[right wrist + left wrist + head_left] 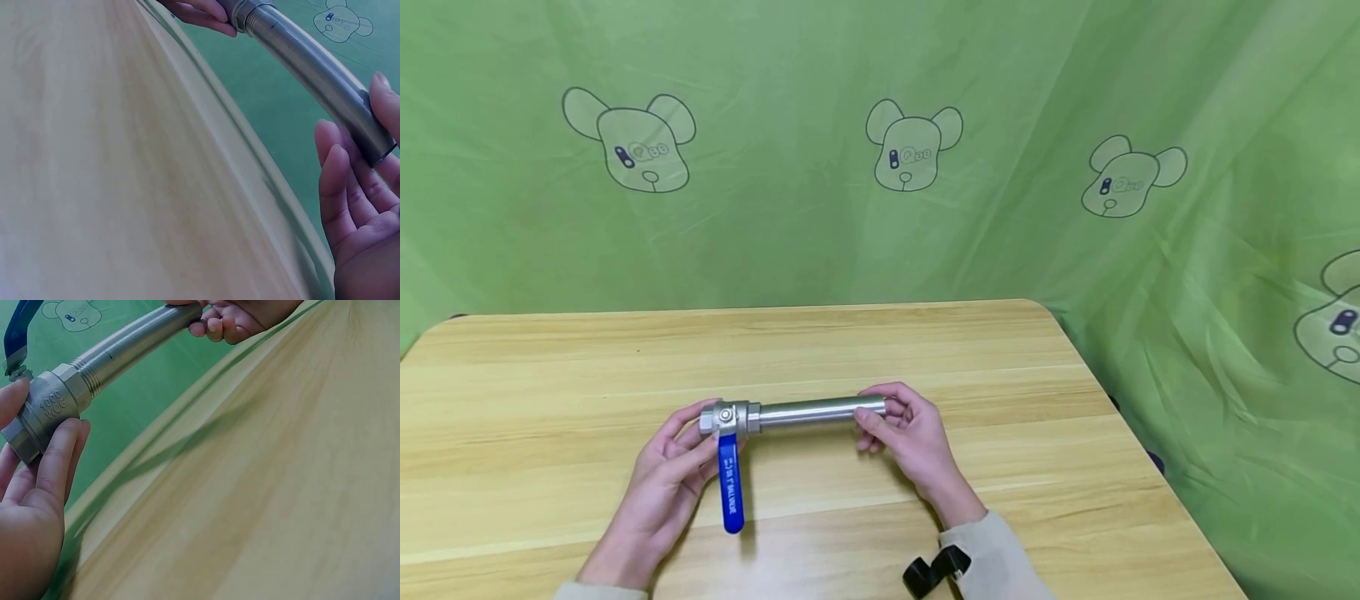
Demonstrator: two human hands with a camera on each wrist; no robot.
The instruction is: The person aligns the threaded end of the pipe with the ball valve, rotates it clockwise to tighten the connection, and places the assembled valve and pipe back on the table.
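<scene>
A metal ball valve (747, 416) with a blue lever handle (731, 492) is held above the table by my left hand (662, 483). Thumb and fingers grip the valve body, as the left wrist view (53, 406) also shows. The lever points toward me, roughly at right angles to the pipe. From the valve's right end extends a smooth steel pipe (820, 411); some thread shows at the joint in the left wrist view. My right hand (910, 433) pinches the pipe's free end between thumb and fingers.
Beneath the hands lies a wood-grain table (1037, 500) with rounded far corners. A green curtain (790, 242) printed with bear heads hangs behind it and along the right. A black strap piece (936, 572) sits at the right sleeve (996, 554).
</scene>
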